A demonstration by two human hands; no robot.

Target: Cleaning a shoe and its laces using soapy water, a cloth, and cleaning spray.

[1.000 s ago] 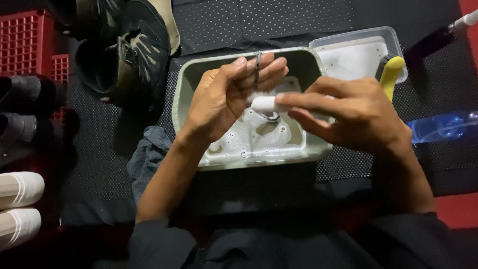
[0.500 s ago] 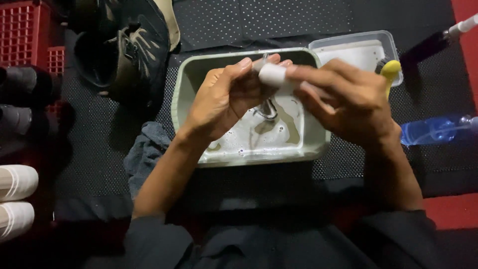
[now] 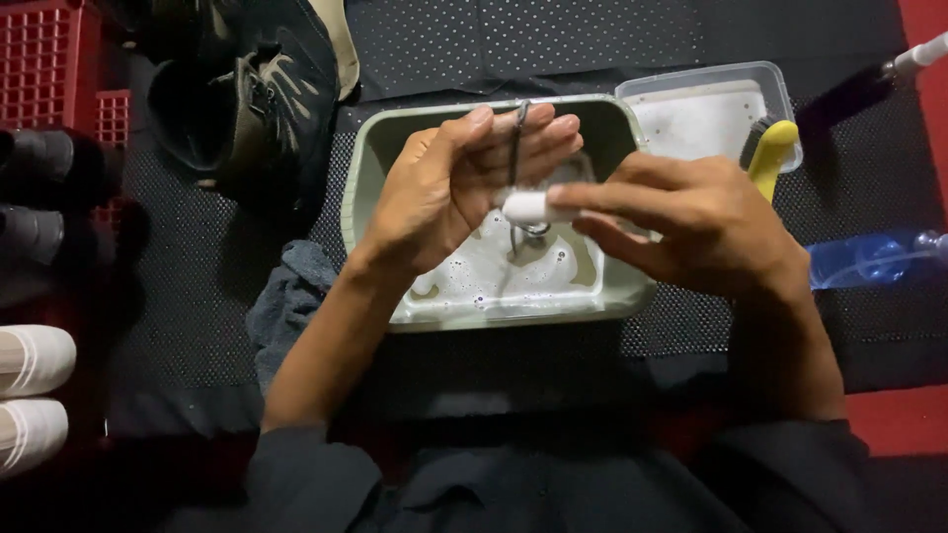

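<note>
Dark dotted mat (image 3: 612,39), soapy basin (image 3: 367,158) at centre: shoelace scrubbing underway.
Left hand (image 3: 449,188) pinches the shoelace (image 3: 515,148); right hand (image 3: 691,222) grips a small white brush (image 3: 525,206); shoes (image 3: 247,99) at ten o'clock wait.

The right hand (image 3: 691,222) now holds the small white brush (image 3: 528,206) lower than half a second ago, against the dark lace (image 3: 515,148) stretched over the left hand (image 3: 464,183), above the soapy basin (image 3: 612,296)

Dim all round, with light falling from overhead onto the soapy basin (image 3: 370,163). Corners sink into shadow. Focus stays fairly sharp.
</note>
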